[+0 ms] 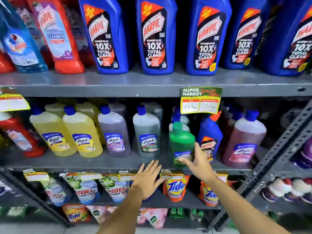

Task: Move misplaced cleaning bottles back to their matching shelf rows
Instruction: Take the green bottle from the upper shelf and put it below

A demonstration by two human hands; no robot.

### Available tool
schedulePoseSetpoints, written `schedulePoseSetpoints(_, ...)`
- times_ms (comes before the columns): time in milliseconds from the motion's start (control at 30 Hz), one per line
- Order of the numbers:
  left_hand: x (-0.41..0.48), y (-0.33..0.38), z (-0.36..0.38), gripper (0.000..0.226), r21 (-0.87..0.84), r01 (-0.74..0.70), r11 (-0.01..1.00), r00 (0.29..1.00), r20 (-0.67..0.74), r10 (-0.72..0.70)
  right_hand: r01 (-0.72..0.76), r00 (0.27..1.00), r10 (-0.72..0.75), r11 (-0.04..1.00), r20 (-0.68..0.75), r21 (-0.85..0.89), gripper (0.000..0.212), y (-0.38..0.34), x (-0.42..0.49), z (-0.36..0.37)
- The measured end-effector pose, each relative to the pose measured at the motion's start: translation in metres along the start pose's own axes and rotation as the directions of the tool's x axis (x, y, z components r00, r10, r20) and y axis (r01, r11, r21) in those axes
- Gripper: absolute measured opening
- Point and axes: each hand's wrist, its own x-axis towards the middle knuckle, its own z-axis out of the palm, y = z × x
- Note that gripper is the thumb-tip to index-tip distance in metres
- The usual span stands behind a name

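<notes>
Green bottle (182,144): stands on the middle shelf (104,163) among the Lizol floor cleaners, blurred as if in motion, at about 1 o'clock from the centre of the view; a clear grey bottle (147,137) is just beside it at 9 o'clock and a small blue Harpic bottle (210,134) just beside it at 3 o'clock
Right hand (197,162): its grip is wrapped round the lower body of the green bottle, fingers (183,160) across the label and thumb up the right flank; whether the base sits on the shelf or is lifted cannot be told
Left hand (148,178): grip spread flat, fingers apart, holding nothing, in front of the shelf lip at 7 o'clock from the green bottle
Likely step: settling the green bottle into its Lizol row, or drawing it out; the blur leaves this open
How to do it well: hold low and firm, keep the bottle upright, and slide it straight along the gap so its shoulders do not knock either neighbour
Use of the free hand: it could steady the clear grey bottle while the green one passes
Misplaced neighbour: the small blue Harpic bottle seems out of place here, since the big blue Harpic bottles (152,36) fill the top shelf (152,81) at 12 o'clock
Risk: the hanging price tag (200,100) overhangs the cap at 12 o'clock, so a steep lift could snag it
</notes>
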Motion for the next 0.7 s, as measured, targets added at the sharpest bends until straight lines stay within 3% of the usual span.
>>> schedulePoseSetpoints(67, -0.001, -0.001, 0.007, 0.1, -0.059, -0.016, 0.998, 0.999, -0.044, 0.014, -0.031, 0.999, 0.032, 0.999, 0.021, -0.012, 0.061, 0.009, 0.003, 0.009)
schedulePoseSetpoints(200, -0.005, -0.006, 0.011, 0.071, -0.08, 0.01, 0.997, 1.0, 0.024, -0.008, -0.097, 0.995, 0.098, 0.995, -0.008, 0.013, 0.059, 0.02, 0.006, 0.02)
schedulePoseSetpoints(300, -0.006, -0.006, 0.013, 0.066, -0.09, 0.007, 0.996, 1.0, 0.029, -0.004, -0.065, 0.998, 0.063, 0.996, -0.026, -0.055, 0.062, 0.024, 0.008, 0.025)
schedulePoseSetpoints(433, -0.005, -0.001, 0.014, 0.065, -0.05, 0.025, 0.998, 1.0, -0.006, -0.025, -0.062, 0.998, 0.065, 0.99, 0.016, -0.13, 0.054, 0.035, 0.009, 0.023)
schedulePoseSetpoints(600, -0.006, 0.004, 0.009, 0.069, -0.05, 0.076, 0.996, 0.996, 0.053, -0.073, -0.107, 0.993, 0.112, 0.984, 0.029, -0.142, 0.046, 0.044, 0.004, 0.024)
schedulePoseSetpoints(700, -0.007, 0.009, 0.004, 0.075, -0.02, 0.108, 0.994, 0.992, 0.071, -0.106, -0.145, 0.989, 0.147, 0.983, 0.009, -0.114, 0.06, 0.044, 0.001, 0.023)
